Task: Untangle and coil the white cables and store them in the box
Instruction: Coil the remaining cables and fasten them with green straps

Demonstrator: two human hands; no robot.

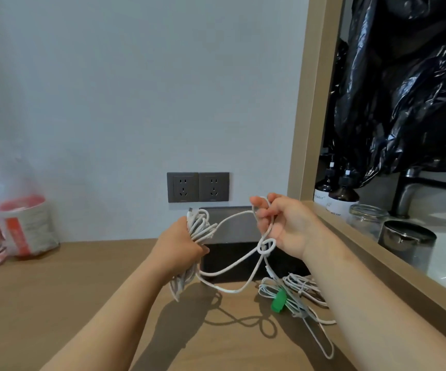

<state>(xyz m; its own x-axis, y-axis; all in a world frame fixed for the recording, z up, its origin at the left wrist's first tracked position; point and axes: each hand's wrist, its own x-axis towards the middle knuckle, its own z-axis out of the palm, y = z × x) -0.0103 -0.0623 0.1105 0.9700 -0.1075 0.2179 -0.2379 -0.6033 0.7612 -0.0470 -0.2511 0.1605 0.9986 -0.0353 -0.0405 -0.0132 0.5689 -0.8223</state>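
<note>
Left hand (179, 246) grips the limp coil (197, 228), frame centre; right hand (283, 226) pinches the light white cable (229, 269). Best held just above the knot (266, 247).

The box (229, 228) sits largely hidden behind the left hand (180, 246), right hand (286, 226) and white cables (199, 227); the left edge cuts off the blurred plastic bag (15, 210); the labels on the bottles (342, 196) are illegible.

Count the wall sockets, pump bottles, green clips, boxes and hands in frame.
Dark grey wall sockets: 2
Dark brown pump bottles: 2
Green plastic cable clip: 1
Black rectangular box: 1
Hands: 2 (left hand grips the coiled white cable bundle; right hand holds a loose white cable strand)
Total: 8
</note>
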